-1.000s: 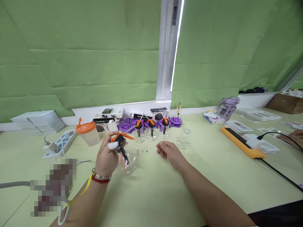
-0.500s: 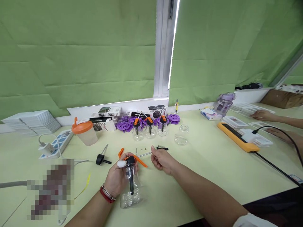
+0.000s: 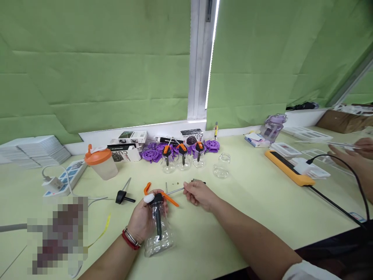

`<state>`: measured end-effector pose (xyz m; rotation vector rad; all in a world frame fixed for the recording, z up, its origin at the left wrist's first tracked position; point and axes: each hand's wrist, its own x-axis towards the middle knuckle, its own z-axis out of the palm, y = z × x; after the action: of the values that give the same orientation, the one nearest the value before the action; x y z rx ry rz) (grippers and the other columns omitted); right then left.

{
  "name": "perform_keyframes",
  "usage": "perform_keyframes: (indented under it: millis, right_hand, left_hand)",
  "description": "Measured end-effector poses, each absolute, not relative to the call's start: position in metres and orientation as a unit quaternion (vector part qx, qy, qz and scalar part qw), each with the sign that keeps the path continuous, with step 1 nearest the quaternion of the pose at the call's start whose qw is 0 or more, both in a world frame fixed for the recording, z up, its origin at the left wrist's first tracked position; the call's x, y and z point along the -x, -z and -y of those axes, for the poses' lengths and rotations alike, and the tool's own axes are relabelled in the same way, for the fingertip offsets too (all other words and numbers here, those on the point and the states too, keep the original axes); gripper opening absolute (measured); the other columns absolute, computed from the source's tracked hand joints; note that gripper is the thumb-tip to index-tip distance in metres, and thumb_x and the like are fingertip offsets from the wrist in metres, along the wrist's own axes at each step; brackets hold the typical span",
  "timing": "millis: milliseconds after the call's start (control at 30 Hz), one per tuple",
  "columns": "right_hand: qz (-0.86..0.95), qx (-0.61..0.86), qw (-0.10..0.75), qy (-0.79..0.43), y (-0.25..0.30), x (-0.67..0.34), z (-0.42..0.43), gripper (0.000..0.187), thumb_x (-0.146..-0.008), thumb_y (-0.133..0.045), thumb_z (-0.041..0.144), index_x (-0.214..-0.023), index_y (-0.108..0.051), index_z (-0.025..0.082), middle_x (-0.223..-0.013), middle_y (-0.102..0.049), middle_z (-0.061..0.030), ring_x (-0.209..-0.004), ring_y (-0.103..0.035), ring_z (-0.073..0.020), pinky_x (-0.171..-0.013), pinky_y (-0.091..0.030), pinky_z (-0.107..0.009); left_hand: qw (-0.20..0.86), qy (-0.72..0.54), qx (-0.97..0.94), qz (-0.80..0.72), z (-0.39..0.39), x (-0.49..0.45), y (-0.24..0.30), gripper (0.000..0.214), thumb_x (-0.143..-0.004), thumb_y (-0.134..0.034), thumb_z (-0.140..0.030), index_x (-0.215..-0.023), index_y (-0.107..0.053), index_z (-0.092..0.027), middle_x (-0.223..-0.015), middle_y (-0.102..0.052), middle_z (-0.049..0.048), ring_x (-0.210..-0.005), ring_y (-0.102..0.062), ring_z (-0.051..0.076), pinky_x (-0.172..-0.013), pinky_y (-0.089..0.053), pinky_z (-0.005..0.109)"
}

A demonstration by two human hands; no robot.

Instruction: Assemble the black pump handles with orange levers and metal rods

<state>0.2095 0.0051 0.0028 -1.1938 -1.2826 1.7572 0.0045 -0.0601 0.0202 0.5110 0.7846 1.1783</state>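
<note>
L hand fingers grip jar round its neck, twd desk's front edge; R hand fingers pinch thin rod at jar's blk top. 3 lever jars nr back edge, w/ purple parts behind.

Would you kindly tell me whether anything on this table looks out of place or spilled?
I see no spill. One clear jar has no top, unlike the three topped jars beside it, and a loose black part lies left of the left hand. A pixelated patch hides whatever is there.
</note>
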Motion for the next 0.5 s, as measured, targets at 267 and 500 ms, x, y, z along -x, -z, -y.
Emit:
perform_keyframes:
  millis: [267, 500]
  right_hand:
    - [0.471, 0.472, 0.318, -0.674, 0.0021, -0.2012, -0.0076, 0.039, -0.079, -0.057, 0.053, -0.066, -0.054, 0.016, -0.045, -0.049, 0.0052, -0.031, -0.034, -0.0043, -0.031, -0.019, -0.019]
    - [0.463, 0.460, 0.325, -0.684, -0.0018, -0.2042, -0.0093, 0.025, -0.074, -0.066, 0.038, -0.073, -0.056, 0.015, -0.056, -0.059, 0.0016, -0.038, -0.042, -0.0048, -0.033, -0.024, -0.018]
  left_hand:
    - [0.740, -0.533, -0.216, -0.348, 0.0553, 0.0016, -0.0186, 0.016, -0.078, -0.055, -0.026, -0.090, -0.059, -0.017, -0.069, -0.064, 0.0058, -0.060, -0.063, 0.020, -0.060, -0.050, 0.032]
    - [0.737, -0.526, -0.228, -0.356, 0.0552, 0.0015, -0.0172, 0.015, -0.077, -0.054, -0.024, -0.090, -0.058, -0.017, -0.071, -0.064, 0.0058, -0.061, -0.063, 0.020, -0.058, -0.050, 0.031]
